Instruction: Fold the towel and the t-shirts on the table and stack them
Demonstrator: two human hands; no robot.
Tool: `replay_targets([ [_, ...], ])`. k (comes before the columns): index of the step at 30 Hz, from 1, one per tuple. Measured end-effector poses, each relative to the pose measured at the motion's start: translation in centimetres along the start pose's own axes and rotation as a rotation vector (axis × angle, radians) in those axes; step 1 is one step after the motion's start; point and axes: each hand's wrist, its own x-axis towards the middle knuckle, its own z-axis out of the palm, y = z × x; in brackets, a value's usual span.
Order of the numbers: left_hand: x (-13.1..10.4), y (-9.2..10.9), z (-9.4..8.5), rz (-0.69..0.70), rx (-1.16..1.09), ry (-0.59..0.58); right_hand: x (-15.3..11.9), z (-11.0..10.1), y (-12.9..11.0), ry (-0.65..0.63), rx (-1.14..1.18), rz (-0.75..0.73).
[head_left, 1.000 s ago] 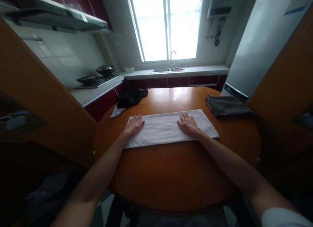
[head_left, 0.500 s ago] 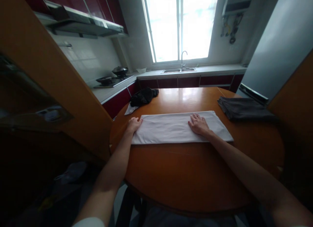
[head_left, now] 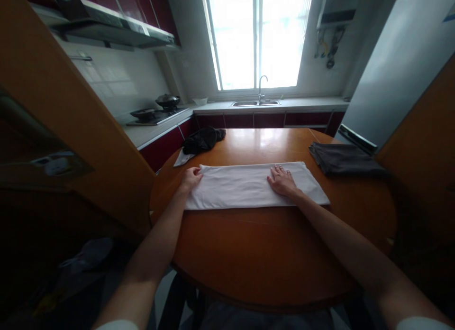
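Note:
A white cloth (head_left: 234, 187), folded into a long flat strip, lies across the wooden table (head_left: 266, 254). At its left end, my left hand (head_left: 191, 179) has its fingers closed on the cloth's edge near the upper left corner. My right hand (head_left: 282, 181) rests flat on the right part of the cloth, palm down with the fingers spread.
A dark folded cloth (head_left: 346, 159) lies on the table's right side. Black fabric (head_left: 202, 139) with a pale piece sits at the back left. Beyond are a counter with a sink (head_left: 254, 103), a stove with pans (head_left: 167, 101), and a fridge at right.
The fingers of my left hand have drawn together at the cloth's left edge. My right hand stays flat on the cloth. The whole view has shifted slightly.

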Motion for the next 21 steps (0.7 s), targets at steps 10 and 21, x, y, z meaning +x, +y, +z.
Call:
replay_targets([
  [10, -0.6, 0.7, -0.4, 0.153, -0.161, 0.027, 0.1, 0.2, 0.1, 0.027, 0.018, -0.009],
  [21, -2.3, 3.6, -1.4, 0.593, -0.248, 0.123, -0.5, -1.3, -5.7, 0.069, 0.950, -0.062],
])
